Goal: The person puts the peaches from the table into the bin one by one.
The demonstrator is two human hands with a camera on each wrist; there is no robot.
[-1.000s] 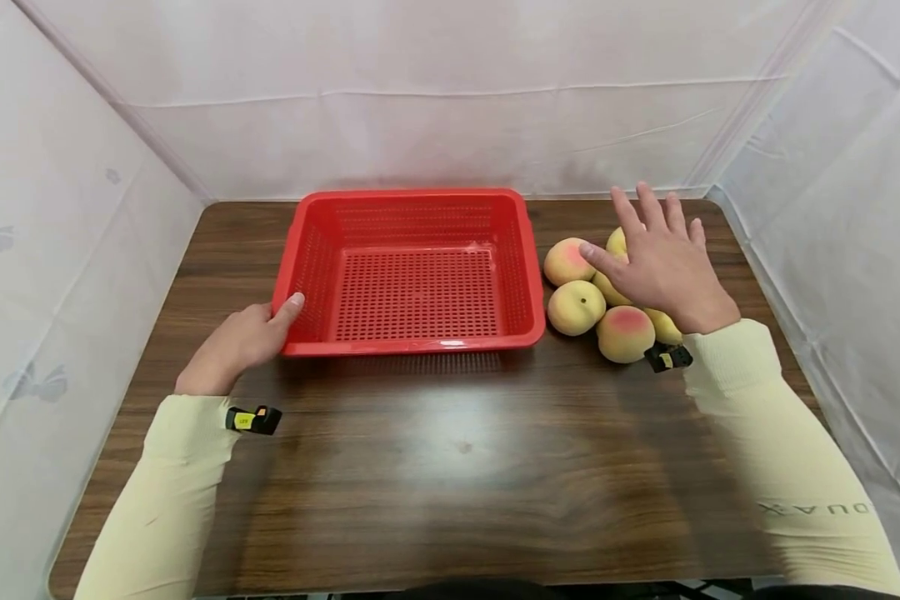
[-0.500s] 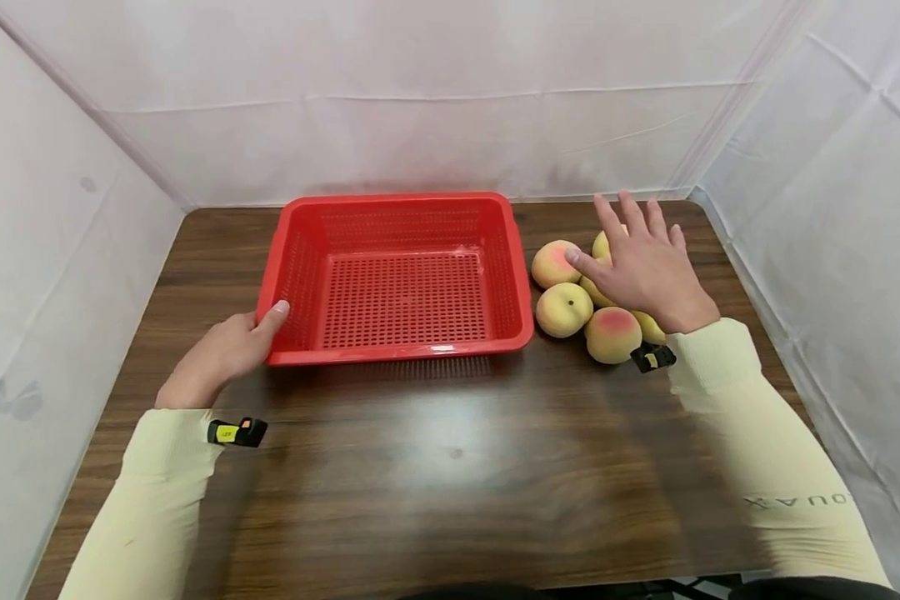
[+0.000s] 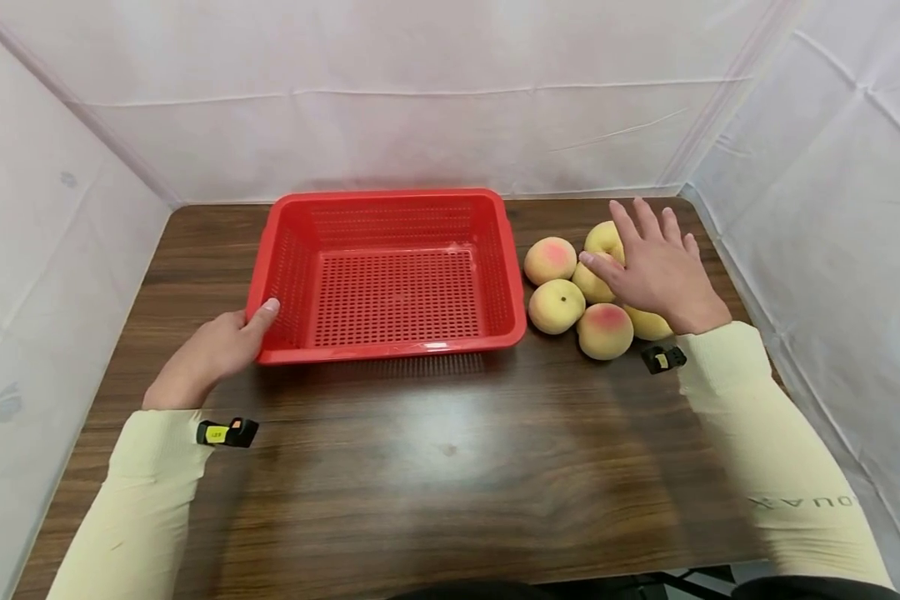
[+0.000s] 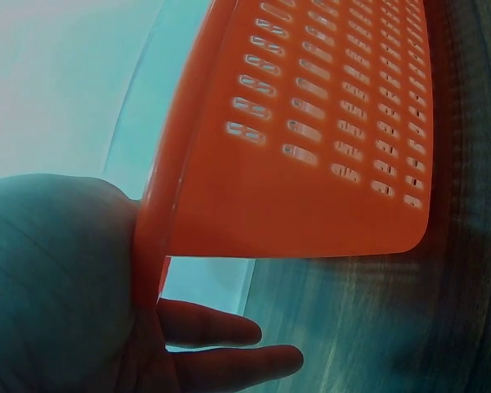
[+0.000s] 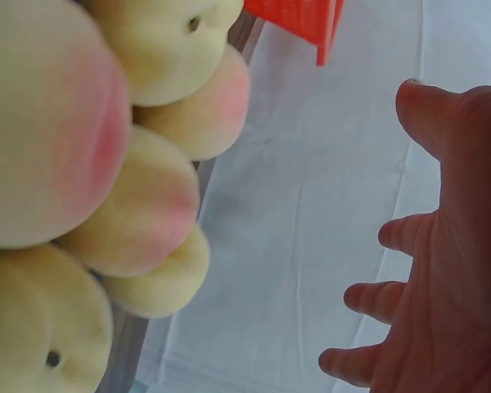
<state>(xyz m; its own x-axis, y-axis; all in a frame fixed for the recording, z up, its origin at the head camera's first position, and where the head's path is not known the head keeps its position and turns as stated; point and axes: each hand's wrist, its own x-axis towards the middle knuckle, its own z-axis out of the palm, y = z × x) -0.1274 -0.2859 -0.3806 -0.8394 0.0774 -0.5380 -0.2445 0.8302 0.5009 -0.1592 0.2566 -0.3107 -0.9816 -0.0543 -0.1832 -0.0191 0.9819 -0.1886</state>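
A red perforated plastic basket [image 3: 390,348] stands at the back of the table with nothing inside. At its front left corner my left hand [image 3: 212,354] grips the rim, thumb over the top; in the left wrist view two fingers [image 4: 237,367] reach beneath the rim. My right hand [image 3: 662,275] hovers palm down with spread fingers over a cluster of several peaches. Among them are a pink-topped peach [image 3: 605,331], a yellow peach [image 3: 557,306] and one partly covered by my hand [image 3: 596,282]. The right wrist view shows a gap between that palm and the peaches [image 5: 139,205].
The brown wooden table [image 3: 435,500] has a glossy patch of light near its middle. White sheeting [image 3: 397,100] walls it in at the back and on both sides. The peaches lie close to the basket's right side.
The head view has shifted slightly. My right hand has drifted a little to the right over the peaches, baring more of them. My left hand keeps its hold on the basket.
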